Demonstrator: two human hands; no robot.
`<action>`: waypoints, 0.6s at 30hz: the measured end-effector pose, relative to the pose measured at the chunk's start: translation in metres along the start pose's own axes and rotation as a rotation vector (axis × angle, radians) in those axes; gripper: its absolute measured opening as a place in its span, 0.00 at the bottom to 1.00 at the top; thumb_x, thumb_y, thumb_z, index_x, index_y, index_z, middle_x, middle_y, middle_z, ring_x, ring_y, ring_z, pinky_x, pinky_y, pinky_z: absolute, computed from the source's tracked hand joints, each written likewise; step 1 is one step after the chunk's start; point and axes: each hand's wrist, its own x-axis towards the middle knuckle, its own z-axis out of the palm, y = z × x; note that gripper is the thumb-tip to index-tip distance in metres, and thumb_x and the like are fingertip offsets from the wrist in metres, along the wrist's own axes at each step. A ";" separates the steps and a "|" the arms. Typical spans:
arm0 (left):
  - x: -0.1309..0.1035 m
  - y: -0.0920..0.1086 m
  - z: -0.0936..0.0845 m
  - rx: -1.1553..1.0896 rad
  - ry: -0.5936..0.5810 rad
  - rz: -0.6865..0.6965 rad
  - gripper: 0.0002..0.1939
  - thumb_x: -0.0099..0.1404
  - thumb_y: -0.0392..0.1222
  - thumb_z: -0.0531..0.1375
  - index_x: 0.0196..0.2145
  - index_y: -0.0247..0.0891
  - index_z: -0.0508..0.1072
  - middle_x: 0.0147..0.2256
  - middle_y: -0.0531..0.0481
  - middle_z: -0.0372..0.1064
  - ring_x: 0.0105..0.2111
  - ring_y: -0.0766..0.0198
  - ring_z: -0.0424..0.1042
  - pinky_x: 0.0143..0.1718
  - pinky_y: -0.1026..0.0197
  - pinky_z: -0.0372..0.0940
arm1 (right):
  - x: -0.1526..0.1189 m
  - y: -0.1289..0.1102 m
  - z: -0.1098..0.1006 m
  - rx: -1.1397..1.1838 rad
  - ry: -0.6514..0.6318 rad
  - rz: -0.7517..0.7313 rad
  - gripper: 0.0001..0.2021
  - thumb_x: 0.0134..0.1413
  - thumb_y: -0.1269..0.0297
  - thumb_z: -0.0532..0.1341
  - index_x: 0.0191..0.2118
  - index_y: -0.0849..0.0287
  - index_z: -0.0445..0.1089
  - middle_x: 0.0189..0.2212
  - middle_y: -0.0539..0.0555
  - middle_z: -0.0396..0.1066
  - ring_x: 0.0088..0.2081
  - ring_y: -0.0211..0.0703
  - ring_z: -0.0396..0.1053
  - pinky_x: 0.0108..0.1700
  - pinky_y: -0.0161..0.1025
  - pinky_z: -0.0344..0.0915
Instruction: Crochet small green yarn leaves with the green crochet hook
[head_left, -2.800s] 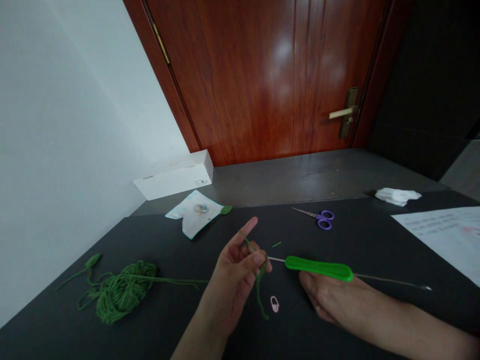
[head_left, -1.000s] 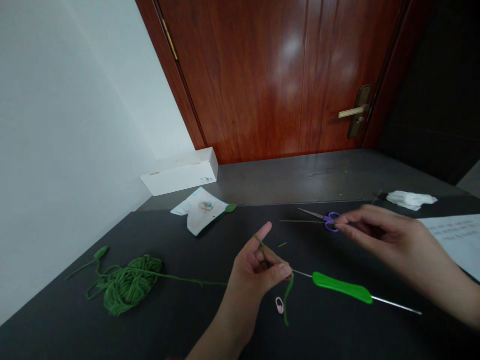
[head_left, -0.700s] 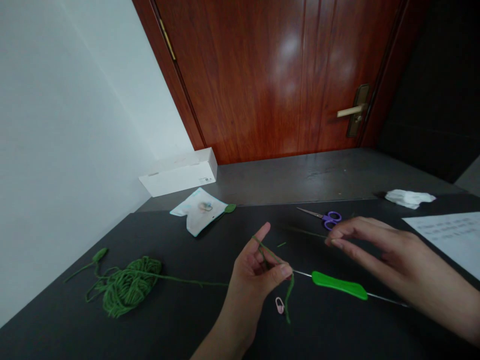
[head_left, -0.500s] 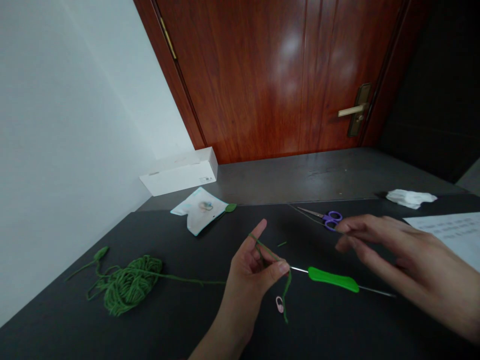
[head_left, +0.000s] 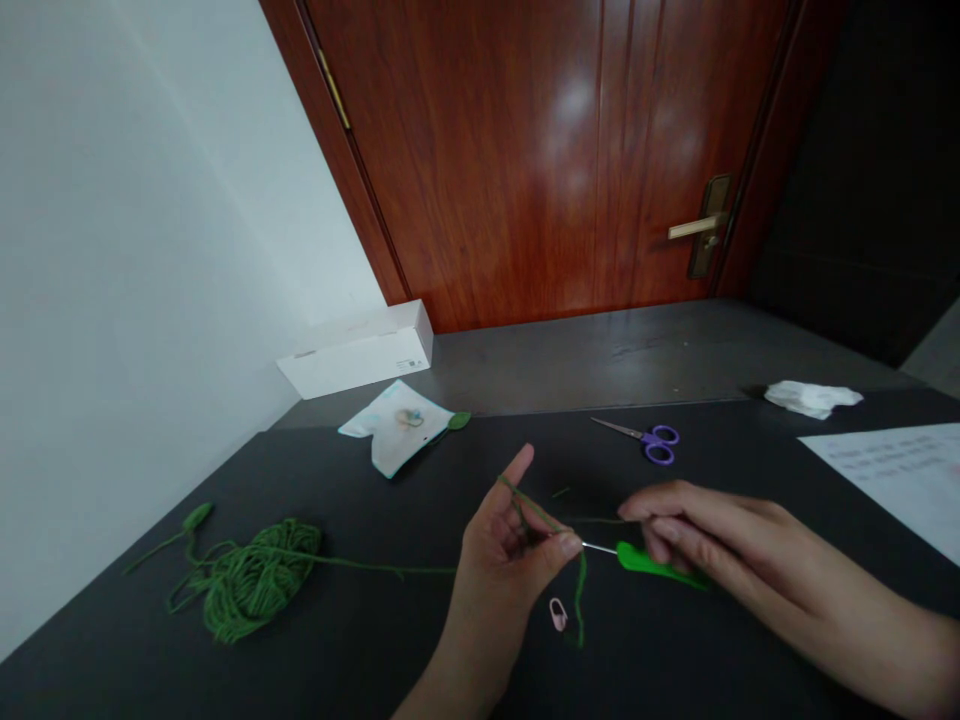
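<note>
My left hand [head_left: 517,560] has its thumb pressed against its fingers, pinching green yarn at the shaft of a crochet hook [head_left: 634,558]. The index finger points up with a yarn strand [head_left: 529,500] looped over it, and a yarn tail [head_left: 581,610] hangs below the thumb. The hook's bright green handle extends to the right, partly behind my right hand [head_left: 705,530]. That hand's fingertips are closed on a thin, wire-like strand [head_left: 596,520], which runs left toward the pinched yarn. Whether they also touch the handle is unclear. A pink stitch marker [head_left: 558,614] lies beneath the left thumb.
A green yarn ball [head_left: 262,580] lies at left, a crocheted bud [head_left: 197,516] beside it. Behind are a white packet [head_left: 397,440], a green leaf [head_left: 459,421], a white box [head_left: 360,355] and purple scissors [head_left: 658,442]. Tissue [head_left: 814,398] and a printed sheet [head_left: 892,460] lie right.
My right hand has moved left and down from beside the scissors to the hook's handle, bringing the thin strand close to my left hand. My left hand keeps its pinch.
</note>
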 end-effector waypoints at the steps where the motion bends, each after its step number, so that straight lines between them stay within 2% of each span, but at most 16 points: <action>1: 0.000 0.000 0.000 0.001 -0.004 -0.003 0.40 0.52 0.30 0.67 0.60 0.36 0.59 0.25 0.56 0.70 0.26 0.69 0.68 0.33 0.65 0.63 | -0.001 0.000 0.000 -0.011 0.021 -0.012 0.12 0.65 0.70 0.49 0.48 0.51 0.65 0.33 0.50 0.71 0.33 0.37 0.72 0.34 0.33 0.69; 3: 0.001 0.000 0.001 0.003 0.002 -0.008 0.40 0.52 0.30 0.67 0.61 0.36 0.59 0.25 0.56 0.70 0.26 0.69 0.68 0.33 0.64 0.63 | -0.002 0.000 0.001 -0.055 0.067 -0.018 0.13 0.64 0.71 0.49 0.48 0.51 0.65 0.37 0.52 0.71 0.38 0.39 0.73 0.37 0.34 0.70; 6: 0.000 -0.001 0.003 -0.005 0.032 -0.012 0.40 0.53 0.30 0.66 0.61 0.36 0.57 0.25 0.56 0.70 0.26 0.69 0.68 0.33 0.64 0.63 | -0.002 -0.001 0.006 -0.117 0.103 -0.005 0.14 0.64 0.69 0.49 0.50 0.51 0.66 0.37 0.53 0.72 0.42 0.42 0.73 0.38 0.36 0.72; 9: 0.000 -0.003 0.002 -0.018 0.025 -0.006 0.41 0.52 0.31 0.66 0.62 0.34 0.56 0.25 0.56 0.71 0.26 0.69 0.68 0.32 0.64 0.63 | -0.003 0.000 0.013 -0.199 0.067 -0.037 0.15 0.65 0.66 0.49 0.51 0.53 0.68 0.37 0.55 0.73 0.38 0.44 0.75 0.34 0.38 0.74; 12: 0.001 -0.004 0.000 -0.044 0.030 0.011 0.42 0.51 0.31 0.67 0.62 0.32 0.56 0.24 0.55 0.71 0.25 0.68 0.69 0.33 0.63 0.64 | -0.004 0.004 0.018 -0.330 0.074 -0.126 0.15 0.66 0.64 0.49 0.52 0.53 0.69 0.44 0.57 0.73 0.39 0.46 0.76 0.30 0.39 0.74; 14: 0.001 -0.004 0.001 -0.064 0.061 0.013 0.42 0.52 0.31 0.67 0.61 0.33 0.56 0.24 0.55 0.71 0.26 0.68 0.69 0.34 0.63 0.64 | -0.005 0.008 0.020 -0.361 0.075 -0.177 0.16 0.67 0.65 0.48 0.52 0.53 0.69 0.47 0.57 0.73 0.41 0.46 0.76 0.31 0.39 0.74; 18: 0.002 -0.003 0.004 -0.096 0.086 0.006 0.40 0.52 0.32 0.67 0.61 0.33 0.57 0.25 0.55 0.72 0.26 0.68 0.69 0.35 0.63 0.64 | -0.004 0.018 0.023 -0.312 0.023 -0.214 0.19 0.67 0.70 0.45 0.55 0.55 0.67 0.46 0.58 0.73 0.40 0.44 0.76 0.35 0.40 0.74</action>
